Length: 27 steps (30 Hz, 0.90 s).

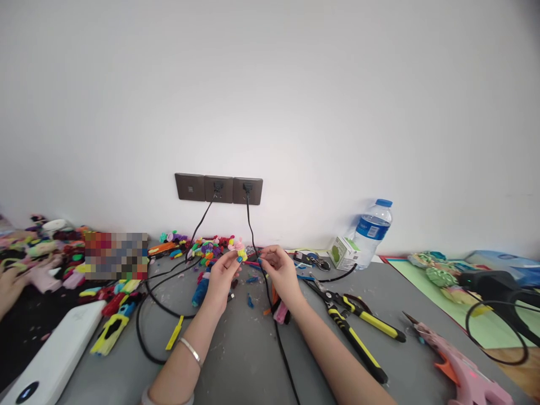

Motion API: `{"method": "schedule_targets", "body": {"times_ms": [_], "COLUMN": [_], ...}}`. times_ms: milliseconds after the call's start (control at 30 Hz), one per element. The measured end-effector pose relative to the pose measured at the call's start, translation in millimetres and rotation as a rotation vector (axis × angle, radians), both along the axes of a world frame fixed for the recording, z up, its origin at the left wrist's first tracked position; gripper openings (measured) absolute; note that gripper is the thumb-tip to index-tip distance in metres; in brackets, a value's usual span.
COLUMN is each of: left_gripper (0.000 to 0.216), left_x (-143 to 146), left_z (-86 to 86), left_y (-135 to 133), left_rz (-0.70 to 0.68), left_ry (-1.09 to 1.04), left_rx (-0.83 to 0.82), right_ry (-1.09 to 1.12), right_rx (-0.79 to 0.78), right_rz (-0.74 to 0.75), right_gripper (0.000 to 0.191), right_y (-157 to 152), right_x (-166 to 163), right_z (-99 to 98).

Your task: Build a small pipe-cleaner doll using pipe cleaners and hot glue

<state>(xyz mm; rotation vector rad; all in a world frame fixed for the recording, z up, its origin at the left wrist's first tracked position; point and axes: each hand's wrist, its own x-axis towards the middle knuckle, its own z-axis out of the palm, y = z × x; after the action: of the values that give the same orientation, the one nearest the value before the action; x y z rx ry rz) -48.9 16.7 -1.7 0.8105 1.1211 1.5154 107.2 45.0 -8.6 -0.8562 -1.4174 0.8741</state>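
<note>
Clock: read around the two hands, with 12 o'clock toward the wall
Left hand [225, 275]: narrow, thumb and fingers pinching the pink-and-yellow figure; a silver bangle [190, 351] circles the wrist
Pink-and-yellow figure [238, 248]: held up at the left fingertips, toward 11 o'clock, pink part above, yellow part below
Right hand [278, 275]: narrow, fingertips drawn close together beside the figure; I cannot tell whether they grip anything
Black cable [285, 357]: runs from the wall sockets [218, 188] at 11 o'clock, past the right fingertips, down toward 6 o'clock; contact there is unclear
Colourful fuzzy pieces [211, 247]: heaped on the table [248, 365] at 10 o'clock, near the left hand
Yellow tag [174, 333]: at 8 o'clock, just beside a looped black cord [141, 337]
White power bank [59, 351]: between 8 and 9 o'clock, well apart from the hands
Co-worker's hand [10, 284]: at 9 o'clock, at the far edge of view
Green-and-white box [345, 253]: between 2 and 3 o'clock
Water bottle [373, 233]: upright but leaning slightly, just beyond the box, blue cap on
Pliers [356, 342]: at 4 o'clock, yellow-and-black handles spread
Pink glue gun [462, 360]: near 4 o'clock, farther out than the pliers
Green sheet [426, 281]: toward 3 o'clock, fabric-like bundles on it
</note>
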Motion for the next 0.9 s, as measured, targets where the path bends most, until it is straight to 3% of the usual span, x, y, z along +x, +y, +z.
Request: {"method": "schedule_targets", "body": {"times_ms": [200,433,900], "left_gripper": [0.048,0.041,0.042], "left_x": [3,6,6], "left_z": [7.1,8.9,7.4], "left_y": [-4,-6,-5], "left_rz": [-0.068,-0.131,-0.133], "left_ry": [0.169,0.231,0.271], "left_rx": [0.050,0.106,0.107], "right_ry": [-0.095,-0.298,-0.235], "right_rx": [0.175,0.479,0.384], "right_rz": [-0.123,-0.137,-0.160], "right_gripper": [0.010,0.012,0.015], "right_y": [-11,-21,-20], "right_x": [1,-2,-3], "right_z": [13.4,20.4,19.9]}}
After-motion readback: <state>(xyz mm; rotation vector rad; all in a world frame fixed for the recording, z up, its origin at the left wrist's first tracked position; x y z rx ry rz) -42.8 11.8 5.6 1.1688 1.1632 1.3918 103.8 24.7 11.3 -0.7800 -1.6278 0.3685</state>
